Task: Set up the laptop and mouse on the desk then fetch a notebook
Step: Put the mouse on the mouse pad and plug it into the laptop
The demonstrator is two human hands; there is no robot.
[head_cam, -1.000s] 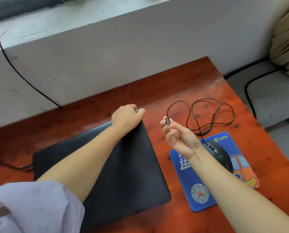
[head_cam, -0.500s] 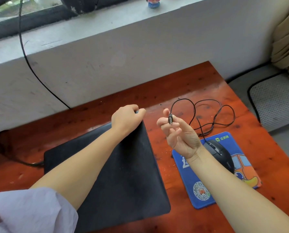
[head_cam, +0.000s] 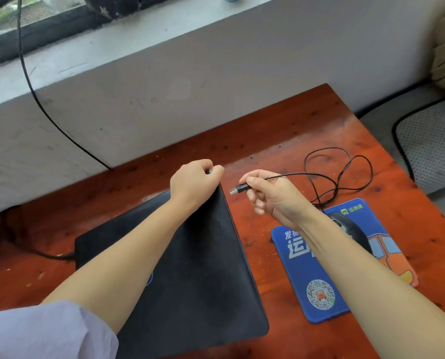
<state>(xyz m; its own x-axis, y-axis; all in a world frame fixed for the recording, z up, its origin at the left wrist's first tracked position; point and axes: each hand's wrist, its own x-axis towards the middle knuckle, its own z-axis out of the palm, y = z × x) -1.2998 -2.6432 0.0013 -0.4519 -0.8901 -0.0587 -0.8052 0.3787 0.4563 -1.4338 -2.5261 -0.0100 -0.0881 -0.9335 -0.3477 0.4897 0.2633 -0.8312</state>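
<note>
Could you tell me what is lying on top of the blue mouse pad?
A black mouse sits on the mouse pad; the right forearm crosses above and covers part of both.

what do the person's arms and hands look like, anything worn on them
Both hands, the left hand and the right hand, are bare: no gloves, rings, watch or bracelets show. The forearms are uncovered too. The only clothing in view is a short, loose, pale lilac sleeve on the left upper arm; the right arm shows no sleeve in frame.

I see bare desk (head_cam: 244, 226) between the laptop (head_cam: 203, 268) and the mouse pad (head_cam: 301, 278). Behind the pad, the looped cable (head_cam: 345, 167) clutters the far right corner.
</note>
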